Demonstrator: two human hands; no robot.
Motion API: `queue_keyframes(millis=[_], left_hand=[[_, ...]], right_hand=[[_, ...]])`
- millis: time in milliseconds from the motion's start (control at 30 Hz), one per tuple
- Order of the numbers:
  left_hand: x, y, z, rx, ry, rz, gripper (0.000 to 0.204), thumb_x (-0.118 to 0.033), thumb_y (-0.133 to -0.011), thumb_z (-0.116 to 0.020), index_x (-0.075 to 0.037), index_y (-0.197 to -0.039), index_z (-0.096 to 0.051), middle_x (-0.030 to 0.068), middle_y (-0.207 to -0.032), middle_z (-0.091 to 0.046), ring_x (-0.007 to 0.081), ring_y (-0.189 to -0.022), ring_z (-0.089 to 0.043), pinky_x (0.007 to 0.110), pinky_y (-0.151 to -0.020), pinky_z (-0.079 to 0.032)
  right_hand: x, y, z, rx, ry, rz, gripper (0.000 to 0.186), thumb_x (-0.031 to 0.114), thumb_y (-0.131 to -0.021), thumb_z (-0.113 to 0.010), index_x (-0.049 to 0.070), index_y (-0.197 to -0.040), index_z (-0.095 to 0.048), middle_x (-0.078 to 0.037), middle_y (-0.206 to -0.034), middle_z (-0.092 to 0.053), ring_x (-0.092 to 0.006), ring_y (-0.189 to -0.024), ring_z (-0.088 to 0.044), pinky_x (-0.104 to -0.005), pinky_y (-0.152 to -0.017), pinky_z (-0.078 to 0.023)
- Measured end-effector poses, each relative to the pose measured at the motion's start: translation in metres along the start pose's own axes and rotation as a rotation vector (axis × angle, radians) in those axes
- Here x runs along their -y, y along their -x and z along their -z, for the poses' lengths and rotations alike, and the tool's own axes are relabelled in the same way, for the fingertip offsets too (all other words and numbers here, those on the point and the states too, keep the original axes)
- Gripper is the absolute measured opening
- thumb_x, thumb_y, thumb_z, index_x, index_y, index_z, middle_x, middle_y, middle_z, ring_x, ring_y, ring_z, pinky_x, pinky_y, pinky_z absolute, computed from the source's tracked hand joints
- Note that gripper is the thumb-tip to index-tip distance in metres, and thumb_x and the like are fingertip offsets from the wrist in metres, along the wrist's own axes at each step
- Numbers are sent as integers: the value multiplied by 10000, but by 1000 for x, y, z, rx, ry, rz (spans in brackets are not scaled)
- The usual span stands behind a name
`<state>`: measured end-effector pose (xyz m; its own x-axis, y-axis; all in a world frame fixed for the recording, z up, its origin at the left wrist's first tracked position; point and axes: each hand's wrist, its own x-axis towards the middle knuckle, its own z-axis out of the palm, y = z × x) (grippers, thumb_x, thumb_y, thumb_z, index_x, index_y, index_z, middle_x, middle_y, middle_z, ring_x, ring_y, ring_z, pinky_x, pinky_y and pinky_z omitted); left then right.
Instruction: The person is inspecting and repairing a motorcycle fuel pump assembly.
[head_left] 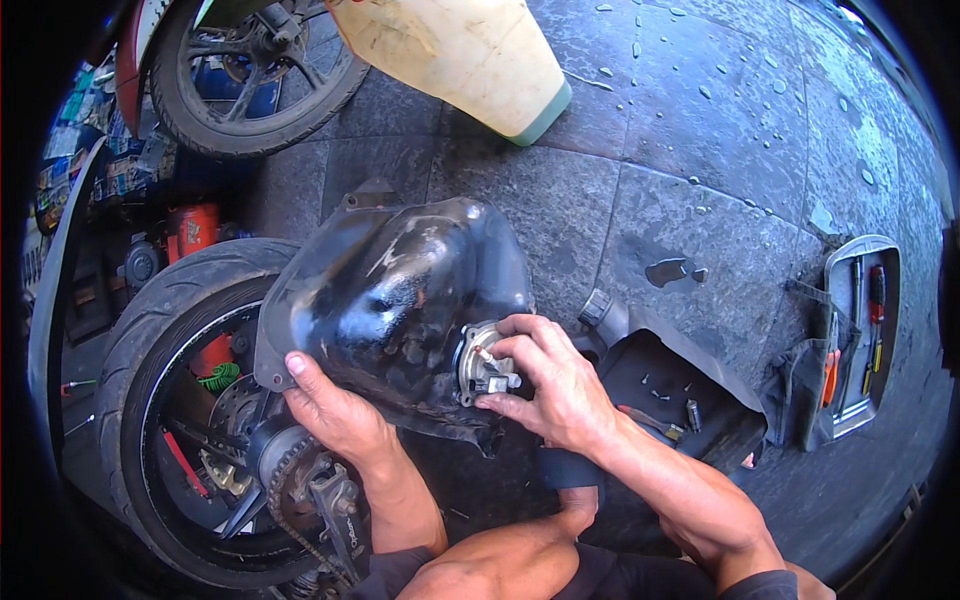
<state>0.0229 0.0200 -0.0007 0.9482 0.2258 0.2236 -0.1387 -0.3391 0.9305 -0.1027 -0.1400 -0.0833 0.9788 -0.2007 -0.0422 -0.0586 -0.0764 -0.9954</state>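
Note:
A glossy black motorcycle fuel tank [405,285] lies tilted in front of me, grimy along its lower side. My left hand [338,418] grips its lower left rim, thumb on top and the other fingers hidden beneath. On the tank's right side sits a round metal fuel pump flange [470,372] with a pale connector. My right hand [555,385] is closed around this fuel pump, fingertips at its upper edge and thumb at its lower edge. Whether the flange is fully seated in the opening cannot be made out.
A motorcycle wheel [130,380] with chain and sprocket [300,480] stands close on the left. Another wheel [165,110] and a yellowish plastic container [470,60] are beyond. At right are a black plastic bin [690,375] holding small screws, and a tool tray [880,340]. Water drops wet the tiles.

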Motion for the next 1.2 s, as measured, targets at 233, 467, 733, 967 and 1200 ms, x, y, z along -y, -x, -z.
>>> queue_keyframes(millis=[233, 467, 733, 967, 1200], left_hand=[[-2, -2, -4, 1, 24, 12, 552, -327, -1116, -515, 106, -1459, -506, 234, -1417, -600, 295, -1245, -636, 399, -1050, -538], [6, 2, -1, -22, -14, -65, 593, -379, -1083, -594, 122, -1394, -528, 238, -1334, -629, 277, -1148, -658, 404, -980, -559], [-20, 27, -19, 123, -155, -163, 554, -274, -1129, -494, 114, -1518, -423, 215, -1498, -527, 288, -1342, -546, 406, -1133, -432], [-12, 31, -28, 169, -138, -266, 568, -254, -1079, -581, 106, -1501, -455, 296, -1484, -485, 422, -1368, -517, 485, -1149, -414], [-23, 30, -34, 208, -183, -311, 571, -228, -1047, -644, 65, -1513, -490, 291, -1518, -442, 412, -1377, -482, 482, -1147, -409]], right_hand=[[8, 1, -1, -55, 31, 13, 647, 214, -807, -881, 31, -1347, -576, -186, -1378, -548, -419, -1228, -570, -487, -986, -548], [2, 3, 1, -10, -50, -46, 572, 159, -793, -900, 60, -1292, -638, -184, -1378, -563, -387, -1253, -577, -453, -1027, -534], [-15, 8, 15, 9, -384, -189, 515, 70, -793, -900, -13, -1228, -638, -200, -1422, -578, -319, -1267, -638, -415, -1051, -545], [-14, 11, 21, 44, -577, -388, 506, -29, -807, -871, -10, -1244, -618, -145, -1497, -484, -244, -1264, -617, -399, -1073, -556], [-16, 13, 25, -20, -634, -357, 523, -24, -818, -874, 18, -1256, -590, -142, -1518, -460, -251, -1284, -594, -388, -1003, -602]])
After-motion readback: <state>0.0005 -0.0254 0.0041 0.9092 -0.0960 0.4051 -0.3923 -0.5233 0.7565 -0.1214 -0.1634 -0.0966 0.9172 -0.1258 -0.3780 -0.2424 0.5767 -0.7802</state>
